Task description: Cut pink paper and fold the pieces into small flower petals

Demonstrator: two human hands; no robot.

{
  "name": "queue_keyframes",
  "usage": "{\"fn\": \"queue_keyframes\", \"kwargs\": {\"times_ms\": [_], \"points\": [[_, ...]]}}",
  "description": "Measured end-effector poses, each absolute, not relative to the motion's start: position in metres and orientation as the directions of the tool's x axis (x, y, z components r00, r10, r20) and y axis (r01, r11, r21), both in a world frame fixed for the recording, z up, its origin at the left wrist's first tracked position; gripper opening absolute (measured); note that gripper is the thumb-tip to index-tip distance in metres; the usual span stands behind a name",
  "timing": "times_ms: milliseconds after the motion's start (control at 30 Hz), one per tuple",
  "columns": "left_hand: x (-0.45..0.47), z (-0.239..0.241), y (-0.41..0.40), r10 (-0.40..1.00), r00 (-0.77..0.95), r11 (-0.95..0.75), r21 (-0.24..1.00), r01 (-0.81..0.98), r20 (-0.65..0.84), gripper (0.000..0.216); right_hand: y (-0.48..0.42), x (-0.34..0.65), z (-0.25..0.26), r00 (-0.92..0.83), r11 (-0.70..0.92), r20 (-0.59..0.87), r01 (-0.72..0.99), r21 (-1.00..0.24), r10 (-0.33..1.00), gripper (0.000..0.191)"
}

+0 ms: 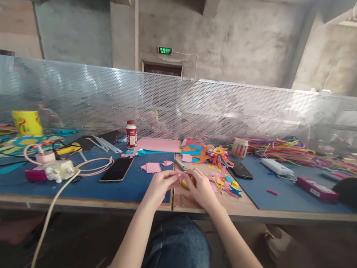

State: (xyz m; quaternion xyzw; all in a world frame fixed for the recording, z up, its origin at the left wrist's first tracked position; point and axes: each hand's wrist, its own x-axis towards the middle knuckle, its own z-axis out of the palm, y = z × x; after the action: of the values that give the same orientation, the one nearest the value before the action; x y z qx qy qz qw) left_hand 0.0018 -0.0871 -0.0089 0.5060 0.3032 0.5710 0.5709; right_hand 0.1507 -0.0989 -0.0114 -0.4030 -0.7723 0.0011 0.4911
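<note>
While both bare forearms reach up from the near edge of the long wooden workbench, the left hand and the right hand meet over the seam between two blue mats. The fingers of both hands are drawn in narrow and pinch a small pink paper piece between their tips; a bit of yellow paper shows just under the right fingers, though how it is held cannot be told. That pink piece sits near the front of the bench, at its middle.

Just beyond the left hand lie loose pink paper squares on the blue cutting mat, and left of them rests a black smartphone. Farther back stands a small red bottle with a white cap, beside a flat pink paper sheet. To the right of the hands sits a heap of coloured paper scraps, with a folded multicoloured paper flower behind it and a second dark phone nearby. At the far left stands a yellow cup; a white power strip with pink cable lies nearer. A perforated metal screen runs along the back.
</note>
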Motion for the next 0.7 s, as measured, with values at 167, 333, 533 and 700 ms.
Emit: {"fn": "queue_keyframes", "kwargs": {"times_ms": [167,333,533,700], "points": [[0.002,-0.011,-0.085,0.949,0.138,-0.250,0.944,-0.215,0.283,0.027,-0.099,0.152,-0.008,-0.186,0.686,0.718,0.525,-0.505,0.671,0.018],[0.002,-0.011,-0.088,0.942,0.117,-0.302,0.947,-0.108,0.313,0.026,-0.100,0.154,-0.004,-0.200,0.641,0.631,0.458,-0.616,0.750,0.019],[0.004,-0.009,-0.090,0.944,0.101,-0.307,0.949,-0.070,0.313,0.026,-0.094,0.145,-0.007,-0.168,0.609,0.675,0.622,-0.493,0.718,0.013],[0.002,-0.011,-0.088,0.946,0.035,-0.318,0.942,-0.103,0.323,0.026,-0.099,0.124,-0.013,-0.078,0.438,0.778,0.859,-0.265,0.623,0.016]]}}
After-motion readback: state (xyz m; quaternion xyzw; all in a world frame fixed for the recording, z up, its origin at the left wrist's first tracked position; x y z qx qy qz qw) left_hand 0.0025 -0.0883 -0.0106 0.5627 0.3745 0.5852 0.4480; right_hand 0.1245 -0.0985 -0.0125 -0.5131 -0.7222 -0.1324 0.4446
